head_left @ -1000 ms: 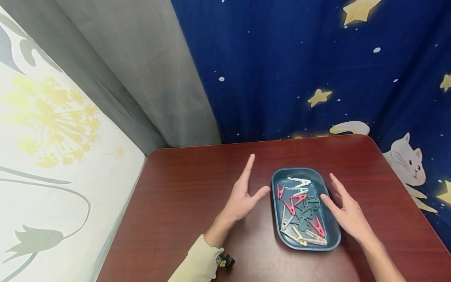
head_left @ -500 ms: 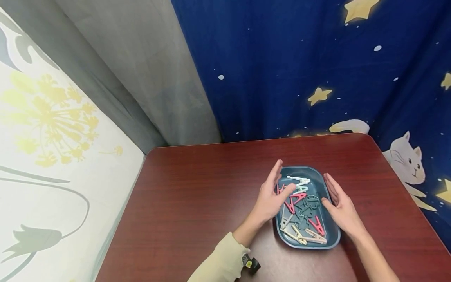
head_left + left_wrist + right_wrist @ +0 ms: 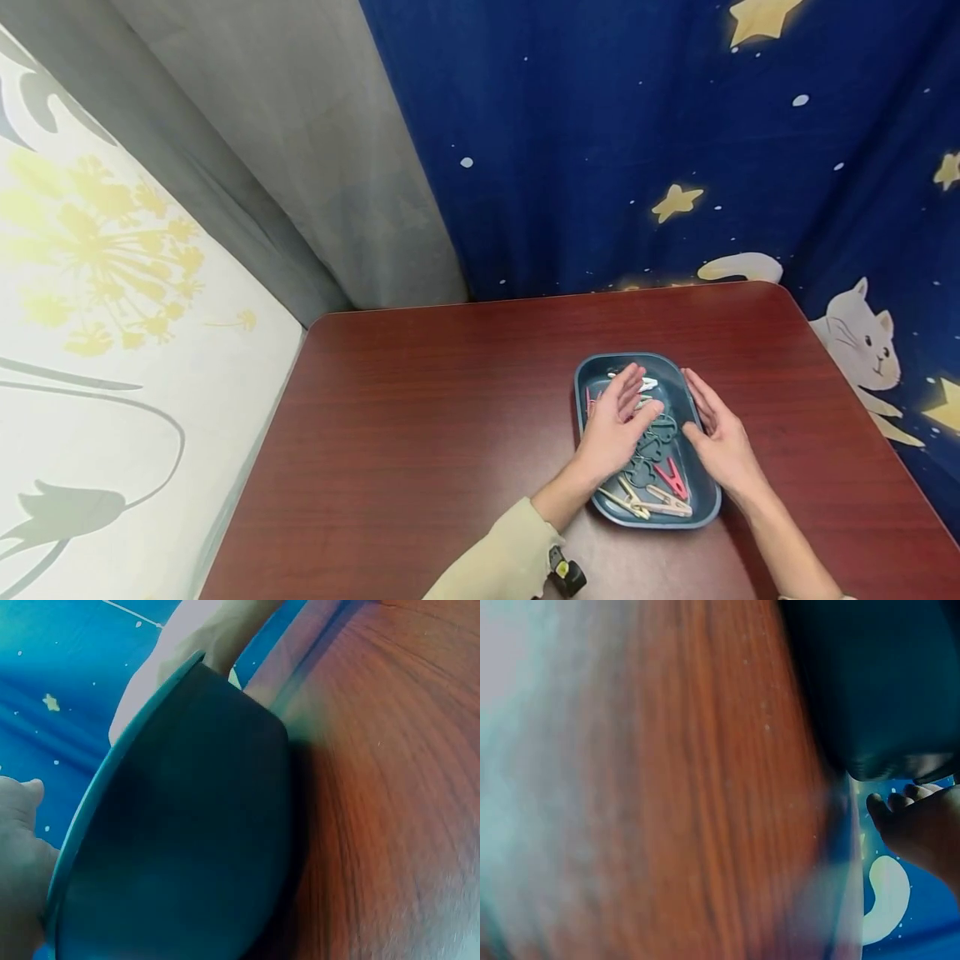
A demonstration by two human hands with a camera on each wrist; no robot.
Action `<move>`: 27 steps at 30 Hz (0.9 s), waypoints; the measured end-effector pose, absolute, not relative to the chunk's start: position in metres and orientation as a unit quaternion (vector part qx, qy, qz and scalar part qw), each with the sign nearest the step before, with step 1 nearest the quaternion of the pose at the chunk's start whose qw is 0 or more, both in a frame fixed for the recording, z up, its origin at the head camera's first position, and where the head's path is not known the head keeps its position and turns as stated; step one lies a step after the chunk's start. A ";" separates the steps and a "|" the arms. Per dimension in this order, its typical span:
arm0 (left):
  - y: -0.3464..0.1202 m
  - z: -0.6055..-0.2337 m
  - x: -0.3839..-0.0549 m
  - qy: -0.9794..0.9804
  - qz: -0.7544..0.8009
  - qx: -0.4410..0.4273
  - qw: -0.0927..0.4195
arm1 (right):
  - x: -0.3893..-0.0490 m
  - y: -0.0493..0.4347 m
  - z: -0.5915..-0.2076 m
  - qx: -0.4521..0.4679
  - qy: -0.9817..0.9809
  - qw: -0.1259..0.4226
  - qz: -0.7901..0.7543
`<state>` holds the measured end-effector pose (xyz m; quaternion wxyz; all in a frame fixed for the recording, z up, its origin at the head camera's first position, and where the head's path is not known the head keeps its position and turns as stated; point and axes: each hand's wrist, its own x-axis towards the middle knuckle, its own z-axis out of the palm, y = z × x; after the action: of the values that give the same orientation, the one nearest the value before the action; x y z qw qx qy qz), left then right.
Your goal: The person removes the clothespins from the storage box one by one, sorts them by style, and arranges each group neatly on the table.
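A blue rectangular tray [image 3: 662,523] sits on the table, holding several clothespins: a red one [image 3: 672,479], a pale pink one [image 3: 670,502], cream and white ones. Dark green flat pieces with ring shapes [image 3: 649,450] lie among them. My left hand [image 3: 613,429] reaches over the tray's left side, fingers extended and thumb apart, hiding some clothespins. At the right rim is my right hand [image 3: 723,446], its thumb near the edge and its fingers straight along the outside. Both wrist views show the tray's dark outer wall [image 3: 187,802], with my right hand [image 3: 926,832] beside it.
The reddish-brown wooden table [image 3: 420,433] extends left of the tray. Behind it hang a blue star-patterned curtain [image 3: 585,150] and a grey curtain [image 3: 315,150]. A small dark device [image 3: 566,573] is strapped at my left wrist.
My left hand has moved right, from the table beside the tray to above its contents. My right hand has stayed at the tray's right side, its fingers slightly closer to the rim.
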<state>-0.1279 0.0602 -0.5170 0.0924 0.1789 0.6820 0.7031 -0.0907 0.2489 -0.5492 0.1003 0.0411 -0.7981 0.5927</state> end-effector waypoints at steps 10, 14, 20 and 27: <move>0.069 -0.522 -0.126 0.706 0.673 0.179 0.132 | -0.091 0.248 -0.551 0.016 -0.795 0.106 0.597; 0.071 -0.523 -0.125 0.754 0.607 0.194 0.159 | -0.091 0.248 -0.552 0.008 -0.796 0.110 0.595; 0.073 -0.526 -0.123 0.804 0.515 0.232 0.184 | -0.091 0.247 -0.553 0.005 -0.799 0.114 0.590; 0.074 -0.528 -0.124 0.820 0.477 0.262 0.177 | -0.090 0.248 -0.552 -0.004 -0.802 0.110 0.587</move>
<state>-0.1235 0.0737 -0.5282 0.1768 0.2617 0.8200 0.4774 -0.0903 0.2475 -0.5523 0.1101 -0.0044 -0.8020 0.5871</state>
